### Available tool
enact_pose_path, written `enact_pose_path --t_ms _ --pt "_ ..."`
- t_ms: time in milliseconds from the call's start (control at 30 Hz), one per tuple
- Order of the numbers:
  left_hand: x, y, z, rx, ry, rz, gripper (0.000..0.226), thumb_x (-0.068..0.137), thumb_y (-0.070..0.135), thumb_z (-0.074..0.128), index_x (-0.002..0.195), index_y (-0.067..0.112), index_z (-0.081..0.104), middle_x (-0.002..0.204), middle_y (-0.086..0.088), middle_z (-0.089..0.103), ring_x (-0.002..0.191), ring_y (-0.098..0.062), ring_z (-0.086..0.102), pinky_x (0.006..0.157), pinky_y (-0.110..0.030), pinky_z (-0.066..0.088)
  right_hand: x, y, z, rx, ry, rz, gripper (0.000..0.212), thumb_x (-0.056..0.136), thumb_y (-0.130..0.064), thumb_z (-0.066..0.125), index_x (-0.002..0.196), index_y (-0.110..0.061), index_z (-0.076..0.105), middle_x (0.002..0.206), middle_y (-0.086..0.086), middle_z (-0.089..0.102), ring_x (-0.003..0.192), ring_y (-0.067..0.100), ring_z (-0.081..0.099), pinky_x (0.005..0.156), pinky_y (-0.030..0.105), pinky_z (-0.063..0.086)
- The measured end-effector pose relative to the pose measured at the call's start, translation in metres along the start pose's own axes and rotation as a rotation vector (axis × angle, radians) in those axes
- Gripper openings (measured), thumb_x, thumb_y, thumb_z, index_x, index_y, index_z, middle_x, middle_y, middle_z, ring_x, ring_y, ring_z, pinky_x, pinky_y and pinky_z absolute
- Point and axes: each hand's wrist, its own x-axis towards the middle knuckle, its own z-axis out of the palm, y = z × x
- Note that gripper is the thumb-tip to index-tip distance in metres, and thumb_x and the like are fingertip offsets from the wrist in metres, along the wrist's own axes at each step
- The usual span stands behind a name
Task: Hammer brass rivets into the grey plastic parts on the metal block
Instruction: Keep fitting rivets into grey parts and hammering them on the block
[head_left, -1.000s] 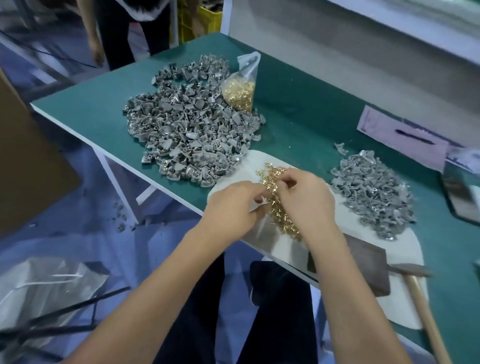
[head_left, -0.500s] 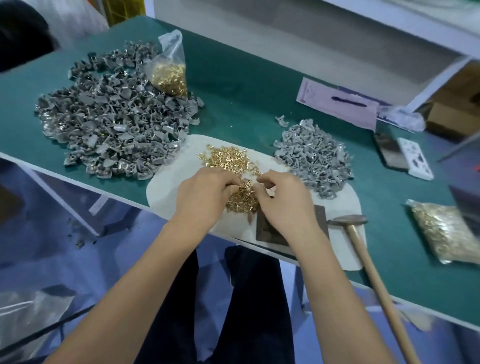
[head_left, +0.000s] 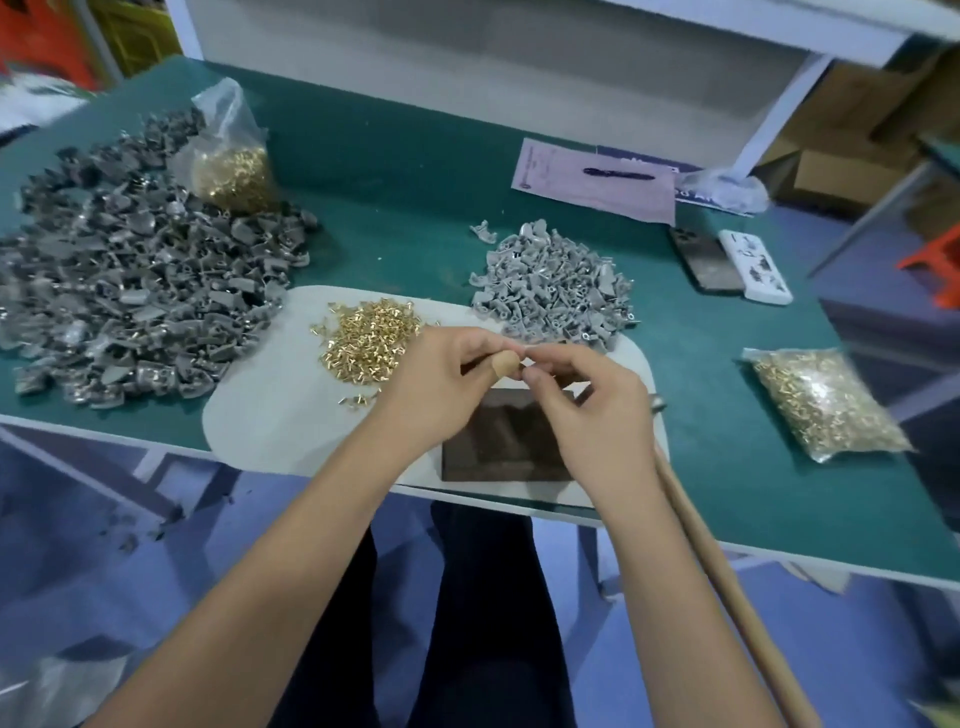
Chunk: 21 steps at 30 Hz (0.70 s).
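A: Where is the metal block (head_left: 506, 436)?
B: On the white mat (head_left: 270, 410) at the near edge of the green desk (head_left: 395, 171), directly below both hands; dark, flat, with a blurred grey shape on its top that I cannot make out.

A: And the fingers?
B: The left hand (head_left: 441, 384) and right hand (head_left: 592, 410) meet above the block's far edge; the fingers of both are curled, tips brought together, pinching something small between them; what it is cannot be told, it is hidden by the fingertips; a tan plaster wraps one left fingertip.

A: The rivets?
B: A loose heap of brass rivets (head_left: 371, 338) lies on the mat just left of the left hand, a few strays nearer the mat's edge; apart from the fingers.

A: The plastic parts?
B: A small pile of grey plastic parts (head_left: 556, 286) sits beyond the hands, overlapping the mat's far right corner; a large pile (head_left: 140, 291) spreads over the left of the desk.

A: The hammer?
B: Its wooden handle (head_left: 727, 587) runs from beside the right wrist out past the desk's near edge; the head is mostly hidden behind the right hand.

A: Further out?
B: One bag of rivets (head_left: 234, 166) stands on the large pile; another bag (head_left: 821, 400) lies flat at the right; a pink paper (head_left: 592, 182) with a pen on it at the back; a phone (head_left: 706, 260) just beside a white power strip (head_left: 756, 265).
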Motion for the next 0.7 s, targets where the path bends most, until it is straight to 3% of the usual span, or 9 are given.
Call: enact_pose_path --t_ms 67,167,400,500,600,700 --pt "0.008 0.006 0.016 -0.043 -0.059 -0.022 0.012 0.095 0.017 0.067 0.095 0.023 0.078 0.087 0.018 0.076 0.086 0.004 0.070 0.078 -0.009 0.049 -0.004 0.007 -0.012 -0.015 0.075 0.002 0.018 0.090 -0.013 0.073 0.102 -0.026 0.078 0.094 -0.014 0.075 0.092 0.012 0.069 0.084 0.033 0.055" --pt "0.016 0.017 0.041 -0.112 -0.173 -0.031 0.017 0.095 0.011 0.065 0.102 0.020 0.079 0.092 0.014 0.077 0.092 -0.001 0.071 0.087 -0.019 0.054 -0.009 0.021 -0.030 -0.097 0.162 0.038 0.017 0.091 -0.014 0.074 0.103 -0.025 0.080 0.098 -0.009 0.074 0.086 0.021 0.069 0.079 0.047 0.056" --pt "0.029 0.024 0.072 -0.101 -0.417 0.021 0.027 0.097 0.006 0.059 0.111 0.023 0.075 0.102 0.018 0.075 0.103 0.003 0.068 0.088 -0.011 0.049 -0.017 0.035 -0.062 -0.340 0.242 0.043 0.006 0.089 -0.023 0.074 0.090 -0.029 0.075 0.089 -0.013 0.069 0.089 0.015 0.063 0.072 0.040 0.053" --pt "0.044 0.022 0.081 0.180 -0.301 0.027 0.023 0.099 0.022 0.060 0.118 0.029 0.070 0.100 0.024 0.072 0.105 0.008 0.064 0.095 -0.023 0.051 -0.017 0.041 -0.068 -0.320 0.265 0.090 0.004 0.090 -0.023 0.070 0.087 -0.025 0.071 0.086 -0.011 0.067 0.086 0.013 0.061 0.072 0.041 0.052" --pt "0.064 0.025 0.086 0.680 -0.182 0.070 0.016 0.094 0.034 0.063 0.108 0.036 0.070 0.101 0.019 0.071 0.101 -0.006 0.064 0.078 -0.028 0.047 -0.018 0.044 -0.072 -0.266 0.297 0.143 0.004 0.089 -0.023 0.068 0.086 -0.025 0.069 0.086 -0.012 0.066 0.084 0.007 0.058 0.074 0.038 0.051" --pt "0.078 0.027 0.093 0.897 -0.229 0.025 0.019 0.088 0.033 0.068 0.106 0.036 0.072 0.105 0.011 0.070 0.105 -0.017 0.064 0.082 -0.032 0.052 -0.020 0.045 -0.073 -0.247 0.287 0.155 0.003 0.089 -0.021 0.068 0.087 -0.024 0.069 0.086 -0.012 0.065 0.083 0.007 0.058 0.074 0.038 0.051"
